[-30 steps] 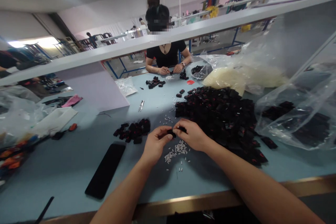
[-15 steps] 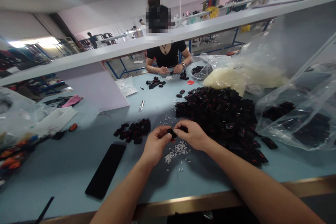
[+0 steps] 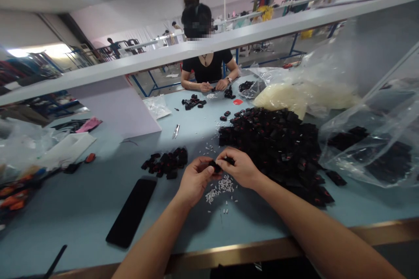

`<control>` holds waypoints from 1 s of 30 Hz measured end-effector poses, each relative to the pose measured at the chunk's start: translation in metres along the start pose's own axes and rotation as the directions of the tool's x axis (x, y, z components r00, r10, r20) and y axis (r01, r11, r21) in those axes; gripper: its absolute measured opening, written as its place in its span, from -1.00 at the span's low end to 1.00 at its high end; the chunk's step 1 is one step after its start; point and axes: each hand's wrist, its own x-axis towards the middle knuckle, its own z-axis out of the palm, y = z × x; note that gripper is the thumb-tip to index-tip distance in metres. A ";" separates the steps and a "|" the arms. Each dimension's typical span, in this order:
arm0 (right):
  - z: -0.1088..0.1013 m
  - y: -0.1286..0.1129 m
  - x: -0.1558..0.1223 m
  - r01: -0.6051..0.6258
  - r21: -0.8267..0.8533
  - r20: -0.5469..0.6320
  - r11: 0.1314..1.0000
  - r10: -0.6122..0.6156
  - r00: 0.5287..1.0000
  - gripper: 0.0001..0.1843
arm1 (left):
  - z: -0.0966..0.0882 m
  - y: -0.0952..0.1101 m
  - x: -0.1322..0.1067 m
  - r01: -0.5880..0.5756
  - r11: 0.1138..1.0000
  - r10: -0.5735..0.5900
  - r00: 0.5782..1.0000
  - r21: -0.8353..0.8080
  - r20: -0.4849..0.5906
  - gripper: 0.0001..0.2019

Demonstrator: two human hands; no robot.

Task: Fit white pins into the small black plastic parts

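Head view: left hand (image 3: pixel 195 181) and right hand (image 3: pixel 239 167) pinch a half-hidden black piece (image 3: pixel 214 166).

Bare L hand (image 3: pixel 195 181), R hand (image 3: pixel 238 168), forearms (image 3: pixel 327 231)

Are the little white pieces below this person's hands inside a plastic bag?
No, the little white pieces lie loose on the pale blue table, just below the left hand and right hand.
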 end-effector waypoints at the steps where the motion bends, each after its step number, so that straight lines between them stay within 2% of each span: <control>1: 0.000 0.000 0.000 0.003 -0.001 -0.003 1.000 -0.003 1.000 -0.88 | 0.000 0.000 0.000 0.003 1.000 -0.003 1.000 -0.006 0.006 -0.67; 13: 0.000 -0.001 -0.001 0.046 -0.017 -0.007 0.999 -0.046 0.999 -0.88 | 0.004 0.000 -0.001 -0.008 1.000 0.008 1.000 0.001 -0.018 -0.66; 20: -0.003 -0.002 0.003 -0.172 0.158 0.130 0.972 0.152 0.980 -0.92 | -0.004 -0.007 0.002 -0.125 0.984 0.126 0.992 0.125 -0.006 -0.72; 30: -0.003 -0.007 0.002 -0.359 0.369 0.219 0.857 0.295 0.930 -0.86 | -0.008 -0.005 0.001 -0.133 0.960 0.134 0.991 0.248 0.014 -0.75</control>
